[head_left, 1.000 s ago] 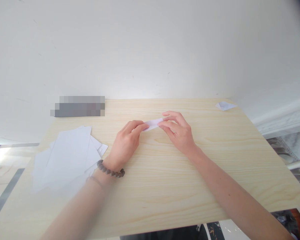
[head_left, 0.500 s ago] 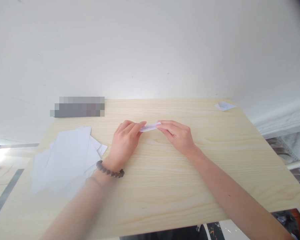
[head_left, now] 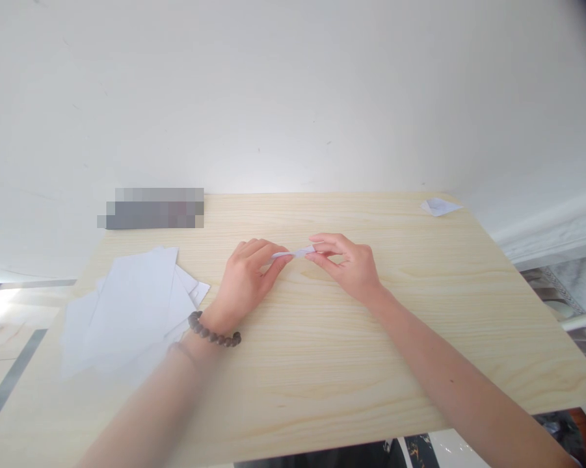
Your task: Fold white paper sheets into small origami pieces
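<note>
A small folded piece of white paper (head_left: 301, 251) is held between my two hands above the middle of the table. My left hand (head_left: 250, 270), with a dark bead bracelet (head_left: 213, 333) at its wrist, pinches the left end between thumb and fingers. The thumb and fingertips of my right hand (head_left: 347, 263) close on the right end. The paper looks thin and nearly edge-on, and its ends are partly hidden by my fingers.
Loose white sheets (head_left: 131, 299) lie in an overlapping pile on the left of the wooden table (head_left: 293, 390). At the back left is a blurred-out dark object (head_left: 151, 211). A folded paper piece (head_left: 439, 207) rests at the back right, near the wall (head_left: 293, 97).
The folded paper has turned to show more of its edge. My left thumb has come forward onto it, and my right fingers have shifted their grip slightly.
</note>
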`<state>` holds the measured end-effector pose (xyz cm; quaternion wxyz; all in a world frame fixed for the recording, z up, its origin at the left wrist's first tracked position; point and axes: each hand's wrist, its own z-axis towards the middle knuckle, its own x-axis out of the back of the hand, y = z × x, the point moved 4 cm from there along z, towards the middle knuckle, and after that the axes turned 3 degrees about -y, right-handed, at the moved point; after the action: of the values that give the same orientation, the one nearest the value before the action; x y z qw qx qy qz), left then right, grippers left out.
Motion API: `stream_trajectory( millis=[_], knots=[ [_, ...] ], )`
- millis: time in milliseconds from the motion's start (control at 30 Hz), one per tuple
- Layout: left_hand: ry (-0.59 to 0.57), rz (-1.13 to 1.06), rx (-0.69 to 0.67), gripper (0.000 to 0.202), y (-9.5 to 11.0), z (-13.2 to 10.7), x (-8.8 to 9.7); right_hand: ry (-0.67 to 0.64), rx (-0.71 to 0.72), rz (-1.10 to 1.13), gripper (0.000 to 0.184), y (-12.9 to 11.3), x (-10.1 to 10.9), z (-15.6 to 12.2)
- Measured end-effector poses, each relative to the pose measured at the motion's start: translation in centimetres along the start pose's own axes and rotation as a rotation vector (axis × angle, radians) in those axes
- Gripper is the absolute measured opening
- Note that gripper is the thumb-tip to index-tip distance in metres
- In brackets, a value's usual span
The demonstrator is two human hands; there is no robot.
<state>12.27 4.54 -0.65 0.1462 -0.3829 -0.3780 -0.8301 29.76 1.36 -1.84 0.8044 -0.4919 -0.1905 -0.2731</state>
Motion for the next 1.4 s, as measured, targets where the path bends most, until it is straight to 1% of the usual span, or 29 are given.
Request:
stream_trajectory(
  millis=[200,367,433,567,633,700,800,867,967,1133,1300,1400],
  knots=[
    [0.013,-0.089,-0.057,0.012,0.2,0.1,0.2,-0.008,0.051,-0.024,0.021,-0.1,-0.3,-0.1],
    [0.015,-0.095,-0.026,0.011,0.3,0.1,0.3,-0.007,0.106,-0.053,0.015,-0.6,-0.4,-0.1],
    [0.008,-0.102,-0.036,0.01,0.5,0.1,0.3,-0.009,0.13,-0.059,0.011,-0.7,-0.4,-0.2],
    [0.006,-0.181,-0.024,0.009,0.8,0.1,0.4,0.02,0.23,-0.062,0.009,-1.0,-0.3,-0.3],
    [-0.003,-0.259,0.035,0.011,0.8,0.0,0.5,0.041,0.283,-0.04,0.011,-1.2,-0.1,-0.3],
    [-0.036,-0.367,0.137,0.015,0.6,-0.2,0.4,0.05,0.334,-0.004,0.014,-1.6,0.0,-0.3],
    [-0.14,-0.552,0.329,0.021,0.2,-0.4,0.0,0.036,0.385,0.04,0.019,-2.2,0.2,-0.3],
    [-0.227,-0.647,0.447,0.025,0.0,-0.5,-0.2,0.009,0.392,0.059,0.022,-2.5,0.2,-0.3],
    [-0.304,-0.721,0.566,0.027,-0.3,-0.5,-0.4,-0.035,0.375,0.076,0.021,-2.7,0.1,-0.3],
    [-0.371,-0.792,0.655,0.029,-0.7,-0.5,-0.4,-0.075,0.392,0.087,0.021,-2.7,0.0,-0.3],
    [-0.417,-0.816,0.653,0.03,-0.9,-0.6,-0.6,-0.092,0.431,0.083,0.023,-2.6,0.1,-0.4],
    [-0.396,-0.832,0.66,0.029,-1.1,-0.6,-0.7,-0.11,0.449,0.057,0.024,-2.6,0.0,-0.5]
  ],
)
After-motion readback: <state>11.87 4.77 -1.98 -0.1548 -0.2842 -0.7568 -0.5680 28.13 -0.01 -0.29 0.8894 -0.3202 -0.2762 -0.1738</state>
